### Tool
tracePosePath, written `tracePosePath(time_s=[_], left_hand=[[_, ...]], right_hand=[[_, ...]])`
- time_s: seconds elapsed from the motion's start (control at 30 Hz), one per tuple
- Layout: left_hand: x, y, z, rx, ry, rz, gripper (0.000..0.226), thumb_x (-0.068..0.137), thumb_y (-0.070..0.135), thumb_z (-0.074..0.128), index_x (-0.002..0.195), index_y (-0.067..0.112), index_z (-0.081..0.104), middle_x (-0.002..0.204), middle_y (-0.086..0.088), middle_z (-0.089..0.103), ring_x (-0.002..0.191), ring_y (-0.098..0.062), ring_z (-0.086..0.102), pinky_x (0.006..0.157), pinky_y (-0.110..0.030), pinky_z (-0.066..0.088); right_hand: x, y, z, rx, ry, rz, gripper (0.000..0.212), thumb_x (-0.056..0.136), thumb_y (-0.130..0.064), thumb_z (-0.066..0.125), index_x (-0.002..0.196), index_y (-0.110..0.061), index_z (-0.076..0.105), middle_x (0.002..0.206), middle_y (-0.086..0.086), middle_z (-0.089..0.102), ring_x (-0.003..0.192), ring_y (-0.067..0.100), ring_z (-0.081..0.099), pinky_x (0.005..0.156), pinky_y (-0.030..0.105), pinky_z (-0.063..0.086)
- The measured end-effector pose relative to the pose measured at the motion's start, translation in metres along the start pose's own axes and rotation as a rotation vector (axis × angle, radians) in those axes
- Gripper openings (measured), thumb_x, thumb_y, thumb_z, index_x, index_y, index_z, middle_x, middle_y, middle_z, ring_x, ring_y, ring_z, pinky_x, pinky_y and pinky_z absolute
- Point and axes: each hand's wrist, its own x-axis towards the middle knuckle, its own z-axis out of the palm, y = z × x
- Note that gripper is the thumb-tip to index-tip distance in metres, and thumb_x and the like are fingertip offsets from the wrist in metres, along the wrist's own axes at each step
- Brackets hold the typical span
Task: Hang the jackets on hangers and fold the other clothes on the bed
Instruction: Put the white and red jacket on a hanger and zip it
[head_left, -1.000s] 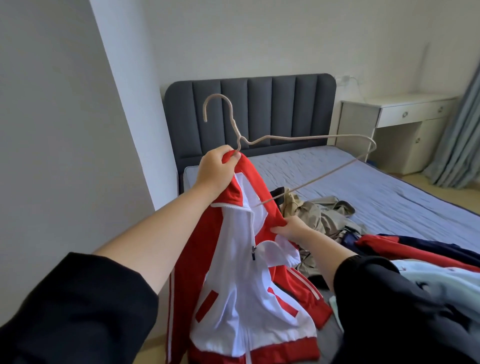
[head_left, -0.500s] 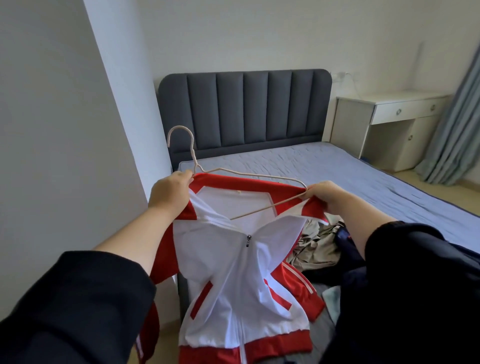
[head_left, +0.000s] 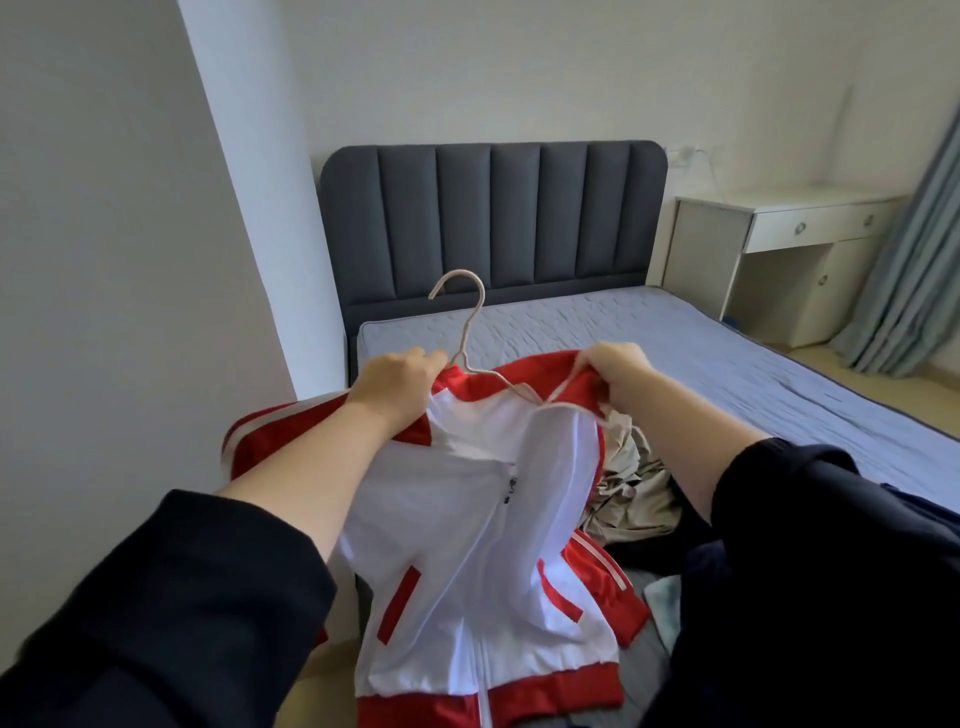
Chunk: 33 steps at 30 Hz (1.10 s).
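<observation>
Red-and-white jacket (head_left: 467, 519) halfway onto the wire hanger (head_left: 464, 332)
Left hand (head_left: 400, 376) grips the collar at the hanger's neck, right hand (head_left: 618, 369) pinches the other shoulder, all held up over the bed (head_left: 753, 374) edge. Only 1 jacket underway imo, khaki heap (head_left: 634, 488) beside it not folded yet
</observation>
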Motion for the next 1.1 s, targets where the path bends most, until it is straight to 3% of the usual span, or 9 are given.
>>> tracePosePath(time_s=[0.1,0.2,0.33,0.43,0.5,0.63,0.73,0.93,1.1], left_hand=[[0.013,0.022,0.003,0.027,-0.047,-0.051,0.017,0.097,0.021,0.042,0.102,0.011,0.056,0.093,-0.011,0.064,0.084,-0.037,0.063,0.060,-0.035,0.037],[0.018,0.029,0.004,-0.089,-0.055,-0.133,0.012,0.095,0.023,0.042,0.091,0.015,0.050,0.094,-0.010,0.064,0.084,-0.037,0.061,0.061,-0.033,0.034],[0.018,0.007,-0.006,-0.246,0.062,-0.304,0.017,0.097,0.016,0.042,0.085,0.011,0.054,0.089,-0.017,0.065,0.071,-0.034,0.049,0.061,-0.032,0.029],[0.024,-0.011,-0.013,-0.313,0.108,-0.403,0.018,0.097,0.020,0.045,0.089,0.011,0.057,0.088,-0.019,0.064,0.083,-0.040,0.054,0.063,-0.034,0.033],[0.026,-0.013,-0.017,-0.317,0.117,-0.416,0.016,0.097,0.019,0.046,0.086,0.012,0.056,0.087,-0.019,0.064,0.083,-0.041,0.054,0.063,-0.034,0.034],[0.025,-0.008,-0.021,-0.312,0.116,-0.381,0.018,0.097,0.019,0.044,0.086,0.011,0.056,0.087,-0.018,0.064,0.083,-0.042,0.054,0.066,-0.039,0.042],[0.021,-0.007,-0.020,-0.300,0.145,-0.364,0.017,0.097,0.015,0.044,0.089,0.008,0.058,0.085,-0.016,0.065,0.084,-0.042,0.054,0.064,-0.038,0.041],[0.028,-0.008,-0.032,-0.313,0.258,-0.384,0.015,0.094,0.006,0.044,0.091,0.006,0.059,0.084,-0.015,0.065,0.075,-0.042,0.055,0.064,-0.036,0.040],[0.041,0.002,-0.053,-0.327,0.365,-0.371,0.023,0.099,0.011,0.040,0.079,0.013,0.052,0.074,-0.009,0.062,0.060,-0.021,0.045,0.057,-0.027,0.032]], right_hand=[[-0.036,-0.031,0.032,0.163,-0.240,-0.075,0.019,0.075,0.008,0.055,0.061,-0.004,0.049,0.036,0.003,0.042,0.029,0.012,0.040,0.036,0.017,0.035],[-0.048,-0.044,0.039,0.058,-0.373,-0.185,0.014,0.082,-0.006,0.056,0.069,-0.002,0.053,0.042,0.003,0.043,0.034,0.014,0.042,0.039,0.020,0.038],[-0.020,-0.038,0.013,-0.557,-0.035,-0.608,0.022,0.088,-0.020,0.049,0.070,-0.008,0.051,0.064,0.011,0.048,0.060,0.022,0.041,0.057,0.031,0.035],[-0.008,-0.029,0.006,-0.728,-0.126,-0.638,0.027,0.094,-0.025,0.049,0.085,-0.003,0.063,0.082,0.016,0.061,0.075,0.030,0.054,0.069,0.036,0.047],[-0.004,-0.025,0.003,-0.845,-0.148,-0.659,0.024,0.093,-0.031,0.053,0.103,-0.015,0.067,0.095,0.005,0.066,0.085,0.021,0.058,0.076,0.032,0.049],[0.001,-0.029,-0.006,-1.031,-0.061,-0.709,0.020,0.088,-0.022,0.059,0.102,-0.014,0.072,0.097,0.005,0.069,0.086,0.024,0.059,0.075,0.036,0.052],[0.000,-0.031,-0.009,-1.035,-0.139,-0.662,0.020,0.090,-0.024,0.061,0.094,-0.011,0.075,0.088,0.010,0.070,0.084,0.026,0.061,0.079,0.039,0.054],[-0.022,-0.067,0.007,-0.907,-0.050,-0.840,0.019,0.091,-0.020,0.060,0.091,-0.011,0.077,0.085,0.007,0.071,0.080,0.023,0.063,0.077,0.035,0.056],[-0.048,-0.089,0.020,-0.888,0.096,-0.992,0.021,0.088,-0.014,0.054,0.081,-0.006,0.072,0.077,0.010,0.067,0.073,0.028,0.061,0.067,0.037,0.052]])
